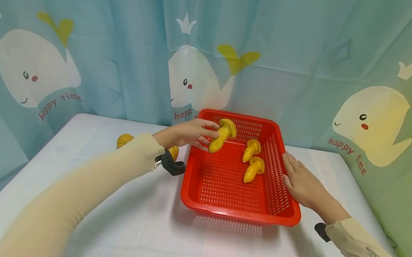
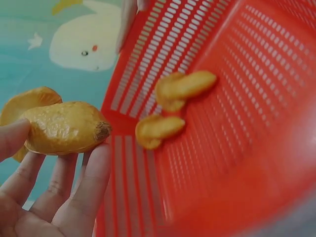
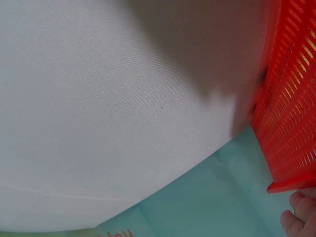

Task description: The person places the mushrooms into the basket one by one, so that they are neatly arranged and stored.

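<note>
On my head cam, the left hand point(image 1: 190, 132) pinches a mushroom point(image 1: 218, 141) over the basket's point(image 1: 238, 213) left side; the right hand point(image 1: 304, 182) rests straight-fingered against its right rim. Two more mushrooms point(image 1: 253, 171) lie inside. Left wrist cam: I'd guess light, firm, maybe slick, so hold the fat stem. Shiny yellow, wrinkly, brownish tip. Right wrist cam: just fingertips point(image 3: 293, 220) at the basket's rim.
</note>
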`<state>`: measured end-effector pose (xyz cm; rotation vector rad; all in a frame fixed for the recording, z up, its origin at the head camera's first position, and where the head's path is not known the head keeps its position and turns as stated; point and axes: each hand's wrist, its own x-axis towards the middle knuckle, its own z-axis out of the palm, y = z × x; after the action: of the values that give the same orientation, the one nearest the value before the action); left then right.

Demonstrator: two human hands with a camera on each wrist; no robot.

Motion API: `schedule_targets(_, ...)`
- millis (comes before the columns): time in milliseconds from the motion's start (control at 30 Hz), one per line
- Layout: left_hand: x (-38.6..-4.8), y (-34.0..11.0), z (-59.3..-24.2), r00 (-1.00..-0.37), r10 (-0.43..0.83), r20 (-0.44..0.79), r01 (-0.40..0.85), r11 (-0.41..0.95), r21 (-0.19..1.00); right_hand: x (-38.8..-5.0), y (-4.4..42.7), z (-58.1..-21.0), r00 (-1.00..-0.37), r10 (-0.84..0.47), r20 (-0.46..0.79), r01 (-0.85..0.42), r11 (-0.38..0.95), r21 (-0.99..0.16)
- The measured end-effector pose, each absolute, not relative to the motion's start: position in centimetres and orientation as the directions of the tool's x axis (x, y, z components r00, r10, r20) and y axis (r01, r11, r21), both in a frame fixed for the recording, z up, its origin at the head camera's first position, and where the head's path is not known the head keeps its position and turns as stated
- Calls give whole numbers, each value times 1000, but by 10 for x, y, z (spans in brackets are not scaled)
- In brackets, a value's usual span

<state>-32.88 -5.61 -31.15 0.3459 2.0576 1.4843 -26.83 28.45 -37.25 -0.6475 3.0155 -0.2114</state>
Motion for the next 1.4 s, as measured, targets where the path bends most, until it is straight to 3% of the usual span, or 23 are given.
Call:
schedule_targets(300,-331,-9,-323,-737,562,-376,-176,376,910,-268,283,-371,-901,-433,-15,-427,894,-138)
schedule_targets(667,-327,31,-343,-646,637,-421,-147,437,887,-268,283,-370,-906,-423,-19,-417,899,-131)
schedule_targets(1133,-325,52,-371,-591,640,-490,-154,507,848,-266,282,-369,-904,-427,-23,-420,897,-141)
schedule_targets(1400,-321,59,-376,-563,640,-523,-84,585,807,-266,284,-369,-906,-423,-19,-417,898,-144)
